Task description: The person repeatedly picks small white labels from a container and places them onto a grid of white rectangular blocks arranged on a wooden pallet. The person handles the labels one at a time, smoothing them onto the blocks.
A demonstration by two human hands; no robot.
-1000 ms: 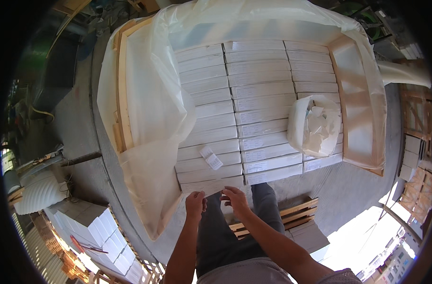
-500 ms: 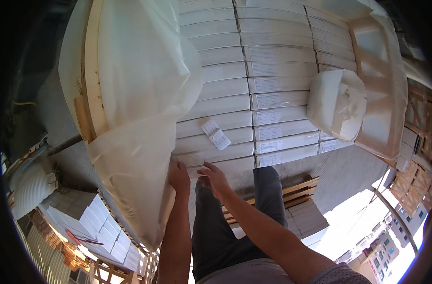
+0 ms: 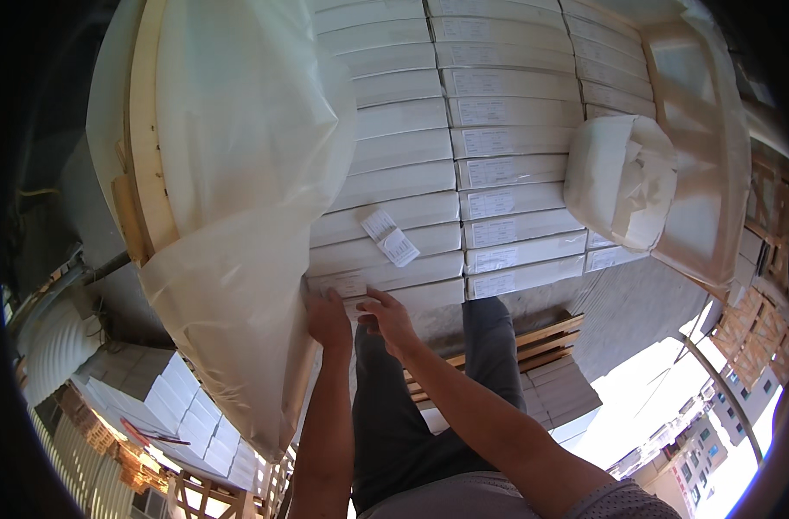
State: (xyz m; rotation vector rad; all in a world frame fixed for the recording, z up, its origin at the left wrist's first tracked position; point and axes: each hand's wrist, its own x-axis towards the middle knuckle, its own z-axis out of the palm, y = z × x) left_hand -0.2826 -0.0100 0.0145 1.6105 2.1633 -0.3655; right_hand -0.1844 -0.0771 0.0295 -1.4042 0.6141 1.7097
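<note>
Pale mauve-grey short-sleeved fabric shirt (image 3: 463, 497), long charcoal-grey cloth trousers (image 3: 381, 415)

The shirt shows at the lower edge, plain across the front; its loose right sleeve (image 3: 623, 502), similarly grey, carries a fine mesh-like pattern of small dots. The trousers look matt and softly creased, with long legs in one dark shade. The left forearm (image 3: 323, 415) and the right forearm (image 3: 489, 398) are bare, as are the left hand (image 3: 328, 320) and the right hand (image 3: 390, 323), uncovered to the fingertips

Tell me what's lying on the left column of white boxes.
A white label strip lies on the white boxes; plastic sheeting hides their left ends, so whatever is beneath it cannot be seen.
</note>
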